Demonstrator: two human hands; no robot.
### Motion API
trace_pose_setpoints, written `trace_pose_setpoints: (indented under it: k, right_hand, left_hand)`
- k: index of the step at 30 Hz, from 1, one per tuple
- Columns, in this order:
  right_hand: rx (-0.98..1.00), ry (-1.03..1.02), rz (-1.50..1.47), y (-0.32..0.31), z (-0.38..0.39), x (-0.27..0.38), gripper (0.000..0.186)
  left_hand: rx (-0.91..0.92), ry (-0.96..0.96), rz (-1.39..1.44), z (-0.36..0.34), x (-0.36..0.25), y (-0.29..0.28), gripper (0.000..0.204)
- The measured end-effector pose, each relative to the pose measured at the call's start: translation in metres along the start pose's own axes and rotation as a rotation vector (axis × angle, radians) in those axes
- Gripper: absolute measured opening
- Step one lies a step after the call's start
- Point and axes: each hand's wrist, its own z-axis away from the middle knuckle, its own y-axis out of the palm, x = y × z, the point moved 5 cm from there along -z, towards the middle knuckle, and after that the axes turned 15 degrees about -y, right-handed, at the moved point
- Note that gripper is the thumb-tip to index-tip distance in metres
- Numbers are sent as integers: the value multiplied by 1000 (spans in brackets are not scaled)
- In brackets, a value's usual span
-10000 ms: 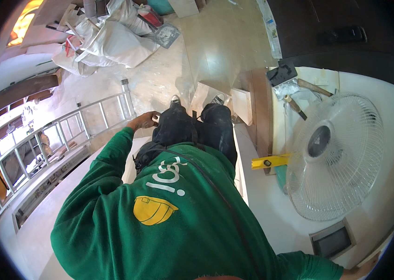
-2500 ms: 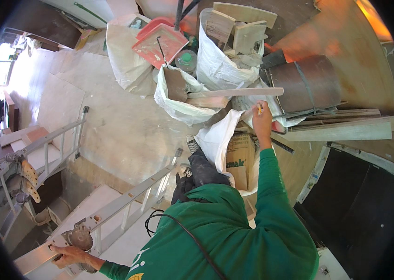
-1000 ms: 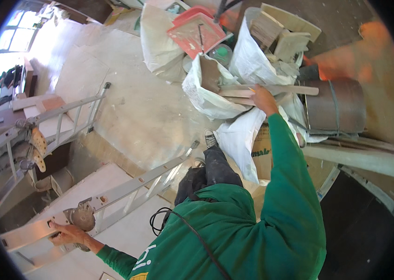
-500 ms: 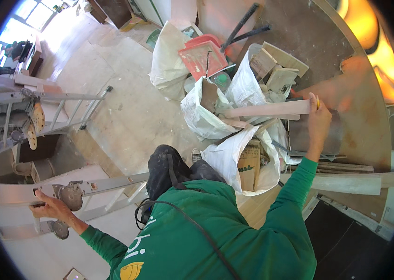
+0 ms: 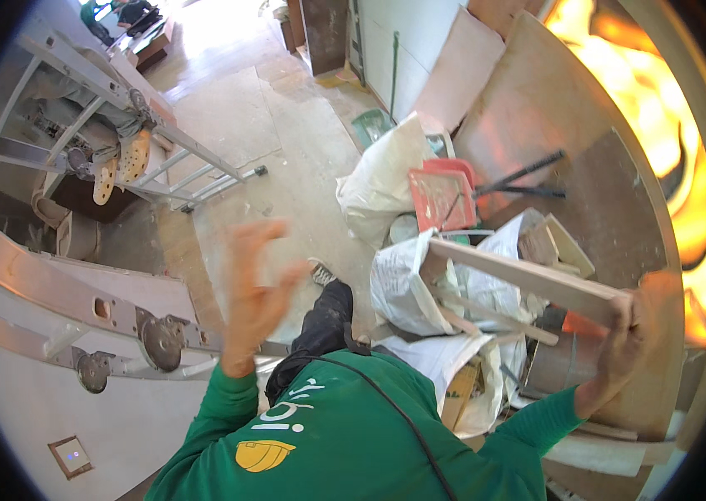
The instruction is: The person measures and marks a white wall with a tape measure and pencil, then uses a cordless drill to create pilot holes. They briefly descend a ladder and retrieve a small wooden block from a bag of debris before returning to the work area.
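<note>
My right hand (image 5: 620, 346), its fingers blurred, is closed on the near end of a long flat wooden strip (image 5: 528, 280). From there the strip reaches left over white sacks, its far end at the rim of a white sack (image 5: 395, 288). My left hand (image 5: 257, 292) is raised over the floor, smeared by motion, with thumb and fingers apart and nothing seen in it. Left of that hand runs an aluminium ladder (image 5: 119, 305) with round hinges, not touched by it. A second wooden strip (image 5: 495, 313) lies below the held one, among the sacks.
A red dustpan (image 5: 441, 196) and black handles lie by another white sack (image 5: 382, 179). Board offcuts (image 5: 566, 242) fill a sack at right. At upper left, someone in yellow clogs (image 5: 134, 157) stands on a second ladder (image 5: 194, 150). A large brown panel (image 5: 537, 108) leans at right.
My left hand has let go of the ladder and swung right and up. The view has turned. My right hand still holds the strip, now slanting down toward the hand.
</note>
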Motion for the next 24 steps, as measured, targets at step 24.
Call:
trace_pose_setpoints:
  k: [24]
  right_hand:
    - [645,-626,-719,493,-293,319,33]
  left_hand:
    - [37,-703,93,-193,276,-44,37]
